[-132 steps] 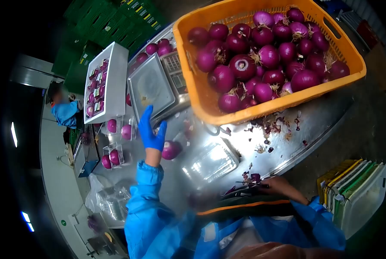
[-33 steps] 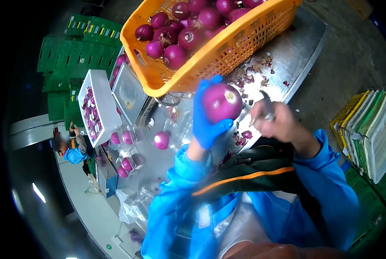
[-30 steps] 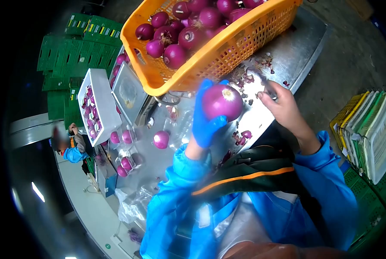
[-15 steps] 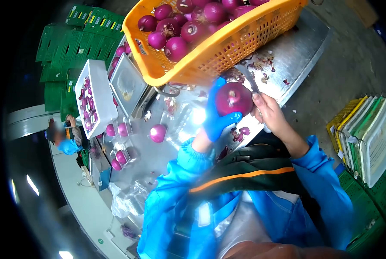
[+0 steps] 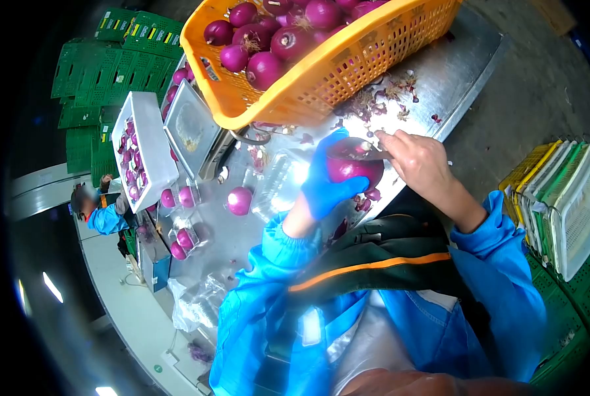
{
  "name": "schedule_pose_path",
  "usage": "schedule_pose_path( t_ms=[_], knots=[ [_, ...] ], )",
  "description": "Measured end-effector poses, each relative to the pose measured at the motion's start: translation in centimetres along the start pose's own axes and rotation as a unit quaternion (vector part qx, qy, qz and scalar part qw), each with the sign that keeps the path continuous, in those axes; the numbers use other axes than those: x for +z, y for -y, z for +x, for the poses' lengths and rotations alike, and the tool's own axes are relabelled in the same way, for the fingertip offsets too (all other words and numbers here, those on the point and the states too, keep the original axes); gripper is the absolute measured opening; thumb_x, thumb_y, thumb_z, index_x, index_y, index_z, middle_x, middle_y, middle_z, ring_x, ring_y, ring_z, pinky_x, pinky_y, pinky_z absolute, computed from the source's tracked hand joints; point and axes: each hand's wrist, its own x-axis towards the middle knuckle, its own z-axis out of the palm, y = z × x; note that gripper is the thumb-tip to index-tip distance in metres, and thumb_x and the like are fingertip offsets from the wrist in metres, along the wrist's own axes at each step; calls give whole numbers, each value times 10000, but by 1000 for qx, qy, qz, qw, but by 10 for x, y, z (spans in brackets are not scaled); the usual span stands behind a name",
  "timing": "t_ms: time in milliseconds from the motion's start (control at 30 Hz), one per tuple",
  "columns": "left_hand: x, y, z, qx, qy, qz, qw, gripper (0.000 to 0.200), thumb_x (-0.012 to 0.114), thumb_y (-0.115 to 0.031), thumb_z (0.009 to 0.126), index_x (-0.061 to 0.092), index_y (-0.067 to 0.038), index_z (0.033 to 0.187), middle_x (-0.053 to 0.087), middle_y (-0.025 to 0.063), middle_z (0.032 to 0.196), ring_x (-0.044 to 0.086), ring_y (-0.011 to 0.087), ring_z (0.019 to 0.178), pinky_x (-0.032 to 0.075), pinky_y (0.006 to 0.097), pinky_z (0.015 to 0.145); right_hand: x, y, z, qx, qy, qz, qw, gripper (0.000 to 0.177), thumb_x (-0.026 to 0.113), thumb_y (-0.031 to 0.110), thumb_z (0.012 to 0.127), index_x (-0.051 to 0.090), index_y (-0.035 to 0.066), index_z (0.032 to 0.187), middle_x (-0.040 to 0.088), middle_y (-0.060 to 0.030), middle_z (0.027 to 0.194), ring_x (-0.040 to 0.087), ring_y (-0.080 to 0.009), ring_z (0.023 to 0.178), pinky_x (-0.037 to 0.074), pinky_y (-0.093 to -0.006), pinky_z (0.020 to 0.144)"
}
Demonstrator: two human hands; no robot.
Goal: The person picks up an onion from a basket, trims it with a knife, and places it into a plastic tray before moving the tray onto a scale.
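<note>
A large red onion (image 5: 361,173) rests in my left hand (image 5: 326,181), which wears a blue glove and curls round its left side. My bare right hand (image 5: 415,162) grips a knife (image 5: 357,150), its blade lying across the upper part of the onion. The knife's handle is mostly hidden in the fingers. Beyond the hands, an orange basket (image 5: 334,82) holds several red onions (image 5: 293,43). Loose skins and root bits (image 5: 395,92) lie on the metal table (image 5: 463,63) beside the basket.
A scale (image 5: 190,135) and a white box (image 5: 148,142) of small onions stand at left. Packed onions (image 5: 184,237), a single onion (image 5: 240,200) and clear plastic (image 5: 202,300) lie nearby. Stacked crates (image 5: 575,211) are at right. Another person (image 5: 103,214) is at far left.
My right hand has risen and turned, and the knife blade has swung from beyond the onion to across its top. The view has shifted slightly.
</note>
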Motion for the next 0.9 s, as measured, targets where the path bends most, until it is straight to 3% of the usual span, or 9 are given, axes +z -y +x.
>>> schedule_pose_path(
  t_ms=[133,233,300,367,400,467,533,667,900],
  knots=[
    [-8,7,1,83,-24,49,995,860,818,-99,739,318,-51,1437,492,137,1349,510,266,1231,468,405,1014,-1,-9,-11,27,21,20,999,378,697,86,796,650,76,1171,644,-110,858,653,-247,726,507,-339,619],
    [1,4,4,82,-67,11,994,891,822,-119,736,293,-49,1450,474,140,1367,503,278,1240,452,407,1027,7,-2,-13,104,-8,184,977,315,629,171,920,620,43,1208,623,-113,828,641,-191,723,493,-312,614],
    [9,3,4,85,-81,-29,993,905,822,-130,735,281,-45,1456,463,141,1377,490,279,1255,436,404,1037,14,2,-16,244,68,411,876,389,517,301,1015,579,0,1254,545,-44,755,529,-98,650,434,-262,570],
    [5,15,5,39,-65,-87,993,926,824,-138,731,268,-43,1465,451,145,1386,453,274,1289,433,394,1036,25,6,-18,352,102,608,704,433,489,339,1027,565,-14,1265,501,-5,731,471,-71,621,405,-245,555],
    [2,22,6,7,-48,-118,992,933,825,-137,730,262,-44,1468,454,146,1382,444,272,1296,437,392,1033,26,9,-13,344,92,614,704,434,467,360,1034,582,-2,1243,485,19,732,406,-46,595,359,-223,531],
    [-3,27,9,-11,-24,-113,993,961,829,-141,728,240,-44,1481,474,146,1361,466,269,1274,453,388,1020,33,3,-17,281,63,485,826,419,455,354,1036,592,8,1227,530,-14,754,476,-82,602,394,-248,541],
    [6,20,9,46,-66,-24,996,979,839,-137,718,236,-42,1484,488,143,1346,493,264,1247,457,388,1013,19,8,-10,184,-5,260,948,298,541,242,981,619,35,1180,617,-100,832,623,-225,668,477,-329,589],
    [13,19,11,130,-115,93,980,1011,864,-120,684,238,-44,1474,517,135,1291,542,253,1187,479,390,984,7,12,-8,121,-35,53,991,357,707,137,792,633,133,1141,664,-85,759,657,-301,658,511,-412,581],
    [17,22,15,214,-175,148,950,972,893,-153,643,303,-58,1410,482,124,1300,539,258,1177,478,392,985,12,10,-16,155,15,9,988,295,672,69,795,642,61,1088,650,-122,937,662,-317,766,526,-385,652]
  ],
)
